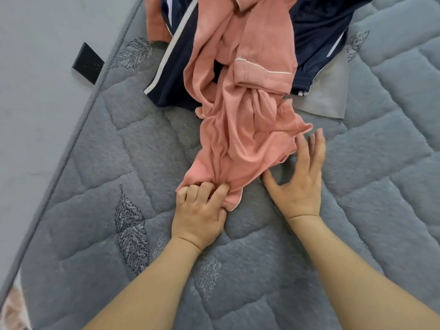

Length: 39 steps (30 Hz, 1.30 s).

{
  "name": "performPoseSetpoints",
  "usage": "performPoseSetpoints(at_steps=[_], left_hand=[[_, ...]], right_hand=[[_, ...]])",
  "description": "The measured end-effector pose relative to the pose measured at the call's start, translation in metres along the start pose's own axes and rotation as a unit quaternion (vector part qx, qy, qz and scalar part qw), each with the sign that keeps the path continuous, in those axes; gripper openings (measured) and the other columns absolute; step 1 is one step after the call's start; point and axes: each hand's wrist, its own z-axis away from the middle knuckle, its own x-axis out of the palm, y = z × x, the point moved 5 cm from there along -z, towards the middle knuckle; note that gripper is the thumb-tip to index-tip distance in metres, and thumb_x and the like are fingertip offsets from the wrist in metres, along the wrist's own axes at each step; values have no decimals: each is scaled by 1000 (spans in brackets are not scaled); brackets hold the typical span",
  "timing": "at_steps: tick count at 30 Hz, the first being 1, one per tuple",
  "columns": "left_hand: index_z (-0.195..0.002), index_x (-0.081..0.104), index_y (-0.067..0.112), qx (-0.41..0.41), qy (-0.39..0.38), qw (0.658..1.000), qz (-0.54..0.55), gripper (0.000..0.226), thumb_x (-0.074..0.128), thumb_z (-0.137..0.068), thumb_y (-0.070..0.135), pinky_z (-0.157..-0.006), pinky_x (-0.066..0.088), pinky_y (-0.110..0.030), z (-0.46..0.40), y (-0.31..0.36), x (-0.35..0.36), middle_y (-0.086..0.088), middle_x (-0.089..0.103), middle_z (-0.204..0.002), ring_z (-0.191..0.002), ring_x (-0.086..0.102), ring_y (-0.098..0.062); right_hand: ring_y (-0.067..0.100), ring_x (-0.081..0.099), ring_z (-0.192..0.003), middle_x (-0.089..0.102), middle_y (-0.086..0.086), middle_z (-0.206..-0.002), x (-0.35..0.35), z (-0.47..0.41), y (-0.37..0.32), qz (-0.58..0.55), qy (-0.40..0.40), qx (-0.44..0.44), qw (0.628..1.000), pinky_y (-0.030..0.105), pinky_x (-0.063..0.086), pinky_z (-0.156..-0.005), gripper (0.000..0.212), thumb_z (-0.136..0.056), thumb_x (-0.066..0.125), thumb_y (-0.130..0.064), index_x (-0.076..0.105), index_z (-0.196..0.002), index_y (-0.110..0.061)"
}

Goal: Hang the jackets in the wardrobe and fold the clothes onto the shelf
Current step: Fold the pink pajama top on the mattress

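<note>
A crumpled pink garment (240, 129) with white piping stretches across the grey quilted bed (119, 151), from the clothes pile at the top down toward me. My left hand (200, 208) grips its near bottom corner with curled fingers. My right hand (300, 177) lies just right of the garment's hem with fingers spread and relaxed, holding nothing. Under the pink garment lies a navy jacket (173, 75) with white stripes, its right part showing at the top right.
A light grey cloth (328, 94) pokes out under the navy jacket on the right. The bed's edge runs diagonally on the left, beside a pale wall with a black socket (87, 63). More pink fabric (154, 20) lies at the top left.
</note>
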Motion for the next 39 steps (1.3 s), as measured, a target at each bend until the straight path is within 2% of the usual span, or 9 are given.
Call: performPoseSetpoints(at_steps=[6,11,17,24,30,35,36,37,39], left_hand=[[-118,60,22,6,4,1000,7,42,49,-79,30,-81,33,-44,-1,-1,0,-8,60,-93,-80,50,-31],[-117,68,19,-1,9,1000,16,41,48,-82,31,-83,32,-43,-1,-3,0,-7,60,-94,-81,53,-32],[-110,67,16,-78,-46,996,3,33,46,-87,25,-83,28,-44,-3,9,-17,-8,64,-96,-88,56,-34],[-101,56,23,-123,-243,958,92,14,44,-94,29,-86,34,-42,65,118,-42,-10,68,-107,-103,57,-36],[-104,61,35,-73,-522,816,238,43,35,-87,64,-84,40,-34,182,299,-58,-3,64,-116,-108,55,-32],[-111,64,22,16,-789,582,198,35,52,-85,42,-79,54,-38,283,407,-89,-4,67,-114,-98,65,-30],[-115,67,18,3,-794,575,196,34,55,-85,30,-80,54,-38,281,404,-91,-6,68,-117,-99,65,-29],[-111,70,15,-43,-768,600,219,29,58,-85,21,-81,55,-39,270,394,-93,-7,69,-112,-97,65,-27],[-96,71,8,-174,-637,697,280,17,58,-84,12,-77,55,-42,232,355,-97,-10,70,-93,-82,65,-25]], right_hand=[[36,22,-147,34,9,-156,11,-4,-9,150,-69,-120,979,58,16,-118,35,-92,57,-23,61,-127,-19],[40,49,-112,61,18,-109,10,-13,-21,198,-47,-166,965,55,36,-103,9,-88,60,-10,63,-95,-5],[38,49,-106,60,18,-104,-9,14,-29,293,-190,-123,929,46,32,-92,27,-94,48,-27,63,-98,-5],[34,47,-119,64,8,-121,-122,116,21,386,-350,-17,854,39,33,-94,32,-92,43,-28,64,-114,-17],[26,50,-127,56,-3,-137,-272,245,101,410,-539,167,716,38,43,-101,40,-92,45,-36,59,-128,-30],[27,58,-115,61,6,-122,-353,348,126,337,-735,248,533,39,47,-100,53,-80,67,-35,56,-131,-26],[28,58,-115,61,9,-121,-360,351,127,296,-758,267,516,38,49,-97,46,-85,64,-34,56,-129,-24],[28,58,-115,61,9,-123,-365,346,127,253,-753,294,531,36,52,-88,34,-90,60,-33,58,-122,-24],[28,62,-106,62,10,-114,-365,315,125,183,-641,336,666,28,47,-65,16,-91,57,-38,59,-96,-23]])
